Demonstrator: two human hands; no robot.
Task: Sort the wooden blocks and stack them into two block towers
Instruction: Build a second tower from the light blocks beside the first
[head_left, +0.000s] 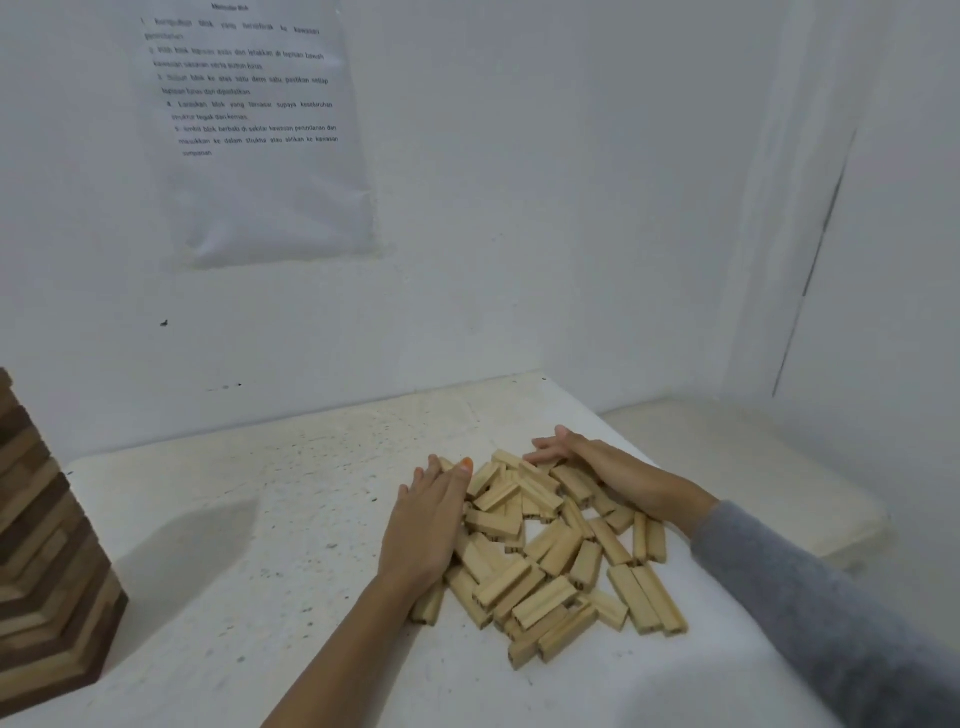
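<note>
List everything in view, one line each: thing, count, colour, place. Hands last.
table: one, white, speckled, against the wall
loose blocks: many, too jumbled to count, pale wood, heaped on it
block tower: one, dark and pale wood, table's left edge, partly out of frame
printed sheet: one, white with black text, wall, upper left
sleeve: one, grey, right forearm
left hand: flat against the heap's left side
right hand: flat on the heap's far right

The stacked tower (47, 561) runs off the left edge. Print on the wall sheet (260, 171) is too blurred to read. Some pale blocks (545, 551) lie hidden under the left hand (428, 525) and right hand (587, 460).
</note>
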